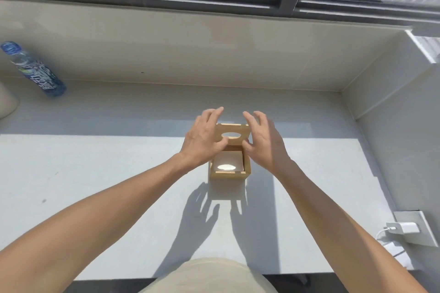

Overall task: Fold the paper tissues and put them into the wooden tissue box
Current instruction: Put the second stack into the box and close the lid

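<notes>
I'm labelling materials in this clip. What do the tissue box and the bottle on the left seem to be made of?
The tissue box and its raised lid look like light, matte, unpainted wood or bamboo: pale tan panels with visible joints. The bottle looks like clear plastic with a blue cap and a glossy printed blue label, though glass can't be ruled out.

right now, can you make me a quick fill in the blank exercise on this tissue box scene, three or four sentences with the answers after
1. The lid of the wooden tissue box has an oval ____ cut in it.
2. The white tissues lie ____ the box.
3. The bottle at the far left has a ____ cap.
4. The white charger is plugged in at the person's ____ side.

Missing words: hole; inside; blue; right
</notes>
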